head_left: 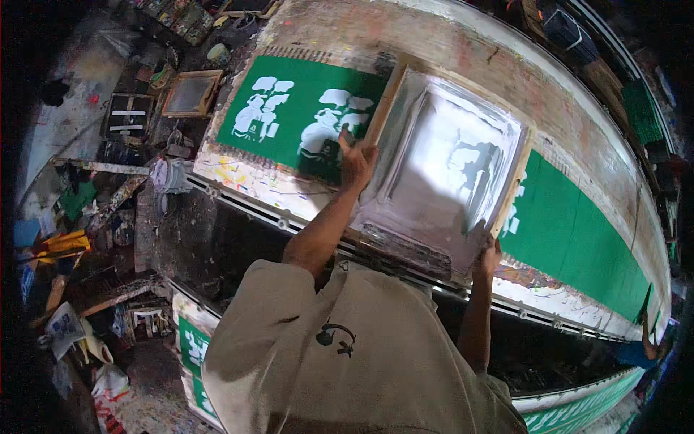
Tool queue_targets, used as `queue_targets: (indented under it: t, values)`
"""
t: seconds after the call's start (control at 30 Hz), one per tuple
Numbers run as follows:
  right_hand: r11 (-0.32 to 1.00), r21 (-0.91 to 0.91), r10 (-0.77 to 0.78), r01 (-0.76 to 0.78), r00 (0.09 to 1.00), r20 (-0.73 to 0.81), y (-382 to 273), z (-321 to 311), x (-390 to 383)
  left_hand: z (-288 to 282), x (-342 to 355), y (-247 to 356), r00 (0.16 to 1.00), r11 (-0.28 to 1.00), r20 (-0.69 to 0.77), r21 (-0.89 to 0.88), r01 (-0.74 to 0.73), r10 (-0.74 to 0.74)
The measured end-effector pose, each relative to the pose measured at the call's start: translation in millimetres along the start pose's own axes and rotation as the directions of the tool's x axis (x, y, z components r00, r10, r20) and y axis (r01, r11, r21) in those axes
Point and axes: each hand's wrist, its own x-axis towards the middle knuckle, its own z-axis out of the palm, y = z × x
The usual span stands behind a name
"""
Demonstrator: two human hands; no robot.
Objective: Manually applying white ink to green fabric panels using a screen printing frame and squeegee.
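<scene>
A wooden-framed printing screen (383, 108) lies tilted across a long table over green sheet material (289, 108). White ink (434, 137) covers much of its mesh, with a printed-looking pattern showing through. My left hand (358, 160) grips the frame's left side; some of its fingers are hidden by the frame. At the lower right corner, my right hand (486, 254) is closed round the frame's edge. White prints (260, 108) stand on the green sheet left of the screen, and part of another shows at its right edge.
A metal rail (249, 210) runs along the table's near edge. A smaller framed screen (191, 94) stands among clutter at the left. Another person's arm (647, 329) reaches in at the far right. Behind me is another table with printed green sheets (194, 347).
</scene>
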Motion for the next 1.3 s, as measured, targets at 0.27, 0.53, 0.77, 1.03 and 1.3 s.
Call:
queue_targets:
  t: [0.27, 0.53, 0.77, 1.03, 1.3]
  values:
    - [0.994, 0.111, -0.010, 0.003, 0.998, 0.065, 61.5, 10.5, -8.5, -50.5, 27.0, -24.2, 0.994, 0.985, 0.114, 0.170, -0.023, 0.004]
    - [0.967, -0.122, -0.226, 0.226, 0.974, 0.012, 97.1, -55.4, 20.5, -60.8, 36.6, -12.7, 0.975, 0.932, 0.209, 0.363, -0.005, -0.076]
    - [0.919, -0.390, -0.123, 0.062, 0.983, -0.135, 85.0, -61.2, -3.2, -113.5, 78.6, -82.5, 0.982, 0.944, 0.155, 0.291, -0.153, 0.111]
    - [0.931, -0.359, -0.059, -0.068, 0.942, -0.332, 86.2, -46.5, -3.3, -352.2, 214.3, -305.1, 0.721, 0.293, -0.280, 0.775, 0.560, -0.634]
    - [0.953, -0.285, 0.027, -0.098, 0.969, -0.244, 65.0, -28.3, -10.3, -362.7, 166.7, -324.3, 0.748, 0.307, -0.245, 0.800, 0.515, -0.617]
